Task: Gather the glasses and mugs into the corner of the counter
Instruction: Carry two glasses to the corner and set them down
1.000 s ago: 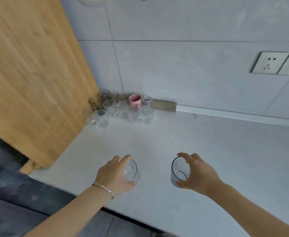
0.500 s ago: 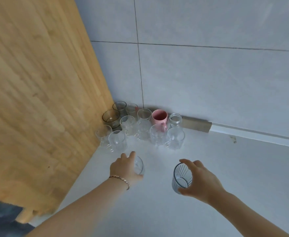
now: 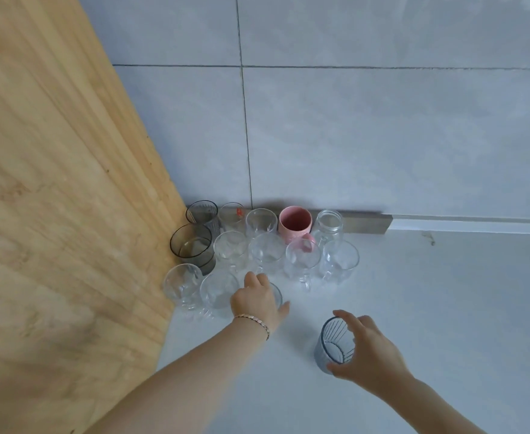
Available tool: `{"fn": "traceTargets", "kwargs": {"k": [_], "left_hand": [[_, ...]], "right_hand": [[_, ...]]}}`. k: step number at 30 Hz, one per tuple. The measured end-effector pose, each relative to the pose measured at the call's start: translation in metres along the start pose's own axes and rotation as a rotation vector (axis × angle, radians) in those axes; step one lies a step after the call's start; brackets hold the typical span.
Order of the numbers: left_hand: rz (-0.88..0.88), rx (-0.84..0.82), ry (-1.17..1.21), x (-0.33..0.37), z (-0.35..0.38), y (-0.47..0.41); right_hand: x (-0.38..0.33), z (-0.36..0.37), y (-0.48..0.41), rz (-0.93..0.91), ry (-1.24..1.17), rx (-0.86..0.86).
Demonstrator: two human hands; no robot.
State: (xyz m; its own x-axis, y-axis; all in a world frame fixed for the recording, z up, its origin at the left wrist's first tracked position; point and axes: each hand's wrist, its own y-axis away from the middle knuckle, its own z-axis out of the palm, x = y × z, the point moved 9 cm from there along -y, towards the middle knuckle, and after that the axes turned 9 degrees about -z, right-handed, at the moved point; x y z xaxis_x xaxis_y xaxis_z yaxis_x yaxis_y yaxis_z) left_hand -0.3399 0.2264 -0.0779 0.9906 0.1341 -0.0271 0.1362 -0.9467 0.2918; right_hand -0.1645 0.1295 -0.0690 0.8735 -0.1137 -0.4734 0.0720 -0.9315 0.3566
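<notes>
At the near edge of the corner cluster, our left hand curls round a clear glass, which sits just beside the clear mugs. Our right hand grips a ribbed grey glass, thumb low and fingers over the rim, well apart from the group over the white counter. Farther back, a pink mug and a jar stand against the tiled wall, and a smoky glass beside the wooden panel.

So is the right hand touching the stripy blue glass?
Touching. The head view shows the right hand with its fingers on the rim and its thumb on the side of the stripy blue glass, with no gap between them.
</notes>
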Motion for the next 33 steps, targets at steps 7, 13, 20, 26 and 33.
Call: {"fn": "traceTargets", "kwargs": {"k": [7,13,20,26,33], "left_hand": [[0.355,0.054,-0.145,0.002,0.002,0.002],[0.517,0.100,-0.126,-0.003,0.001,0.002],[0.333,0.333,-0.131,-0.008,-0.009,-0.005],[0.284,0.305,-0.103,-0.012,0.001,-0.014],[0.509,0.519,0.063,0.024,-0.029,0.044]], "right_hand": [[-0.007,0.014,-0.015,0.075,-0.031,0.030],[-0.028,0.022,-0.038,0.078,-0.154,0.137],[-0.040,0.019,-0.062,0.102,-0.331,0.305],[-0.038,0.018,-0.064,0.089,-0.417,0.268],[0.023,0.017,-0.012,0.113,-0.244,-0.028]]}}
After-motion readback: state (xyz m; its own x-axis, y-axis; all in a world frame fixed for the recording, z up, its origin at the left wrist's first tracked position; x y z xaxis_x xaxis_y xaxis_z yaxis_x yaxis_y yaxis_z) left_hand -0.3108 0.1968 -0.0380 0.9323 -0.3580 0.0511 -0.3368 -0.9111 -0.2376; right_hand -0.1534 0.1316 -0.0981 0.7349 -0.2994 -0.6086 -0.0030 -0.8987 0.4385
